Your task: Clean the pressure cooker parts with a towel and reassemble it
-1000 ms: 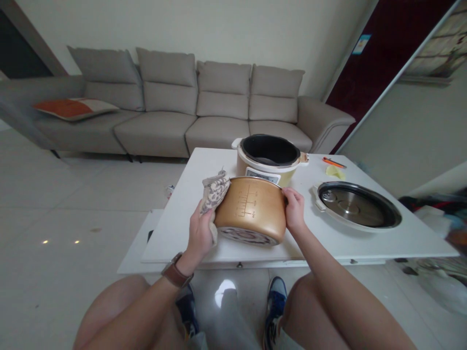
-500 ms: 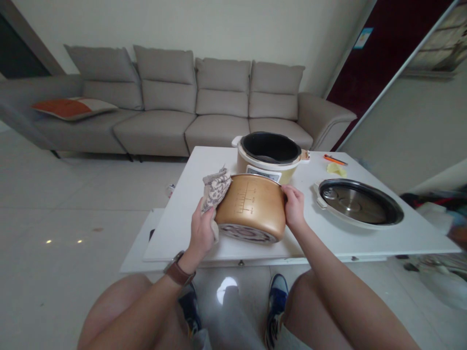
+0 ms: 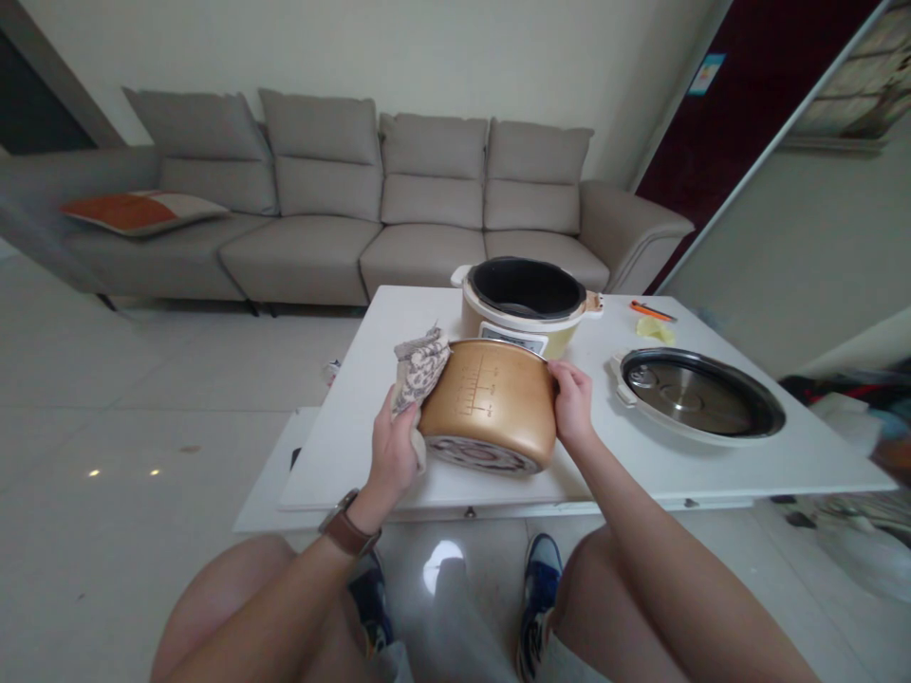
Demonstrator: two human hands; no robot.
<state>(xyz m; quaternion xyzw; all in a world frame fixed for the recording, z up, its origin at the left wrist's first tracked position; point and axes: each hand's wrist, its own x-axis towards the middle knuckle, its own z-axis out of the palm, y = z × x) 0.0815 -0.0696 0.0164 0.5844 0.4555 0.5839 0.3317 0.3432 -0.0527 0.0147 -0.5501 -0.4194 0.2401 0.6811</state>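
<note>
A gold rice cooker inner pot (image 3: 491, 398) is tilted above the white table, its stained underside turned partly toward me. My right hand (image 3: 573, 403) is closed on the pot's right rim. On the other side, my left hand (image 3: 395, 446) grips a patterned cloth (image 3: 419, 370) and presses it against the pot's left wall. Just behind the pot stands the rice cooker body (image 3: 555, 337), uncovered, with a dark inside. To the right lies the detached cooker lid (image 3: 712, 398), its metal inner side facing up.
The white table (image 3: 356, 455) has its front edge close to my knees. An orange utility knife (image 3: 651, 311) and a crumpled yellow piece (image 3: 655, 329) lie at the far right. Beyond stands a grey sofa (image 3: 427, 251) with an orange and white cushion (image 3: 142, 211).
</note>
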